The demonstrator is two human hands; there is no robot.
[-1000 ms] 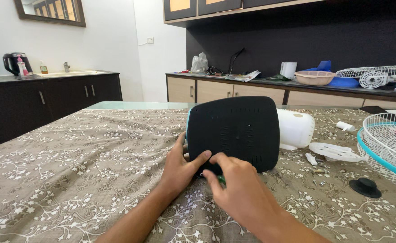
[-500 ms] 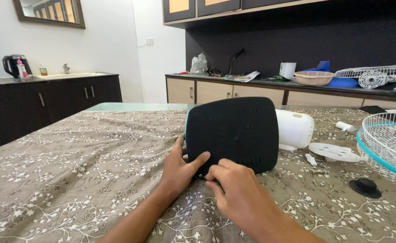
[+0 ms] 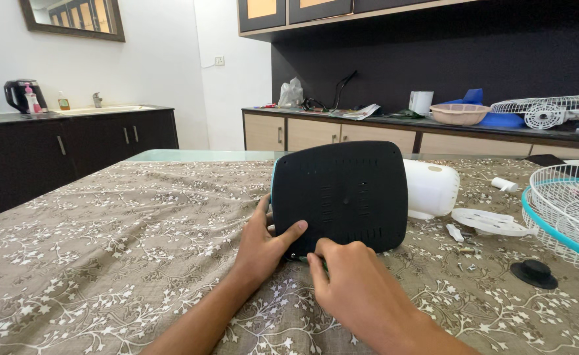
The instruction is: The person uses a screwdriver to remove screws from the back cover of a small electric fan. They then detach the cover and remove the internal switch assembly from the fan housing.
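Left hand (image 3: 263,246) grips black base (image 3: 339,196); right hand (image 3: 348,283) curled against it

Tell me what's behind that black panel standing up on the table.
Behind the black panel a white rounded housing sticks out to its right, and a teal edge shows along its left side. Whatever sits directly behind the panel is covered. The left hand and right hand hold its lower edge.

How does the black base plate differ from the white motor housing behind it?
The black base plate is flat, slotted and stands on edge, with the left hand and right hand on it. The white motor housing is rounded, smooth, lies on its side and is untouched. Both sit on the patterned tablecloth.
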